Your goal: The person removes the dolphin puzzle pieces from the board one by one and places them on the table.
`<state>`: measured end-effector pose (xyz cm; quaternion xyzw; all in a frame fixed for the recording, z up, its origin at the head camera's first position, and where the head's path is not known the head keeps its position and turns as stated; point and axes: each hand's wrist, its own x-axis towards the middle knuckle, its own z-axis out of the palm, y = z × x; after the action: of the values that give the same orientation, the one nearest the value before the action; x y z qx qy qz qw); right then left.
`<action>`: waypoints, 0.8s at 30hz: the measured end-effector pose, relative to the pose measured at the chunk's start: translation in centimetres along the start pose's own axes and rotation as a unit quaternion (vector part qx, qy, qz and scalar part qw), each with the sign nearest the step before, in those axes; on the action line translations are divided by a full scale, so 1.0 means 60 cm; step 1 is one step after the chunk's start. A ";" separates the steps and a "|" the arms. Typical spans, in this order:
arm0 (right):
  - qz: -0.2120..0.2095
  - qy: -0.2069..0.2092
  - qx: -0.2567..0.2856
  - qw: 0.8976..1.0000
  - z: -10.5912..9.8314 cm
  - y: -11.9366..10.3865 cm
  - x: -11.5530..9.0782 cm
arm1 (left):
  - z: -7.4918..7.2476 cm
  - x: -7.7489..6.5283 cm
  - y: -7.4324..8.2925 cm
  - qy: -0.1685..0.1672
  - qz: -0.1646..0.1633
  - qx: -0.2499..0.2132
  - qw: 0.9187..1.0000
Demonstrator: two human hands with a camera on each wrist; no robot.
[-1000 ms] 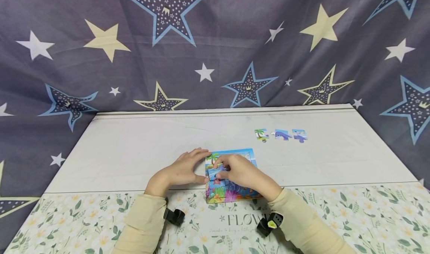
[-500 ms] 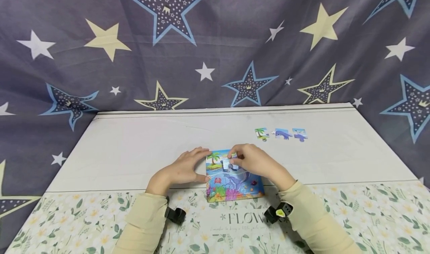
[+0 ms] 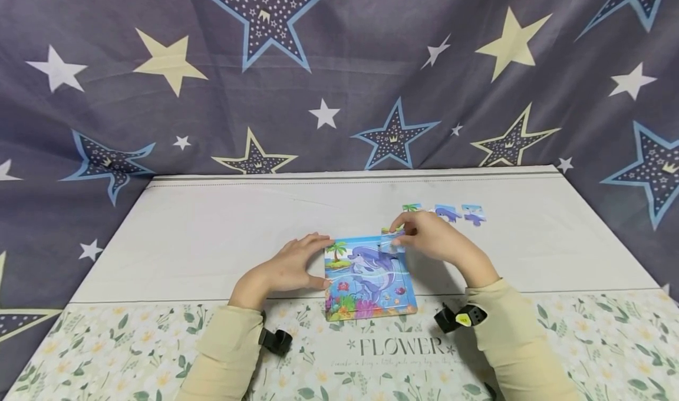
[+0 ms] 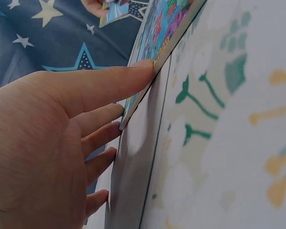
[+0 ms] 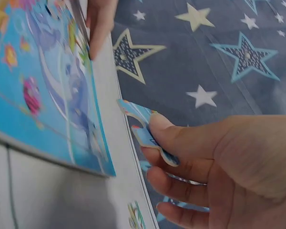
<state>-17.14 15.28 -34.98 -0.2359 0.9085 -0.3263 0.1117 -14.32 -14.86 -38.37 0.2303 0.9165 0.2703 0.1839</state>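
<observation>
A dolphin jigsaw puzzle tray (image 3: 371,314) lies on the table in front of the person, seen in the head view. My left hand (image 3: 289,269) rests at its left side, fingers extended, with the thumb and fingertips touching the edge, as the left wrist view also shows. Above the tray's upper right corner, my right hand (image 3: 439,240) pinches a puzzle piece (image 5: 140,125) between thumb and forefinger. That piece (image 3: 388,242) is tilted and clear of the tray. Beyond it lie a palm-tree piece (image 3: 411,207), partly hidden by the right hand, and two dolphin pieces (image 3: 447,213).
White cloth (image 3: 223,230) covers the far part of the table, and a floral cloth (image 3: 297,371) with lettering covers the near part. A dark curtain (image 3: 339,53) with stars hangs right behind the table's back edge.
My right hand has lifted the puzzle piece off the tray's left part and carried it right and away, past the upper right corner. The left hand has stayed put.
</observation>
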 end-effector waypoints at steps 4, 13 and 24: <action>0.014 0.009 0.015 1.000 -0.013 0.014 -0.003 | 0.000 -0.001 -0.001 0.000 0.002 0.000 1.000; 0.036 0.059 0.002 0.998 -0.036 0.039 -0.009 | 0.001 0.001 -0.001 0.001 0.003 0.000 1.000; 0.087 0.074 0.004 0.993 -0.043 0.064 -0.009 | 0.001 0.001 -0.003 0.003 0.008 0.000 1.000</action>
<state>-18.97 19.52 -35.47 -0.1311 0.9299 -0.3357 0.0732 -14.41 -14.94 -38.56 0.2368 0.9151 0.2728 0.1792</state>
